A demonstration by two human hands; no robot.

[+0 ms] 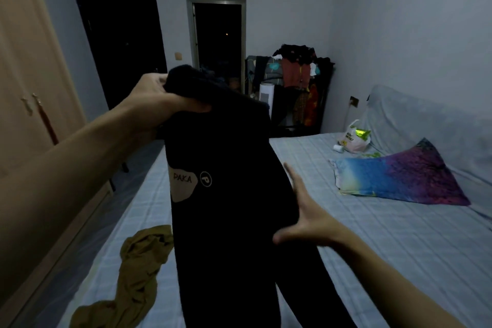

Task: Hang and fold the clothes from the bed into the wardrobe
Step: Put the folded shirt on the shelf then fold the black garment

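Observation:
A black garment [234, 208] with a pale "PAKA" patch hangs in front of me over the bed [359, 234]. My left hand [159, 96] grips its bunched top, held up at chest height. My right hand [306, 218] is spread flat, its straight fingers pressing against the garment's right edge. An olive-brown garment [133, 271] lies crumpled on the bed at the lower left. The beige wardrobe [29, 88] stands at the left with its doors closed.
A multicoloured pillow [404, 178] and a plastic bag [351, 138] lie near the head of the bed. A rack piled with clothes [295, 82] stands at the far wall beside a dark window [218, 34]. A narrow floor strip runs between bed and wardrobe.

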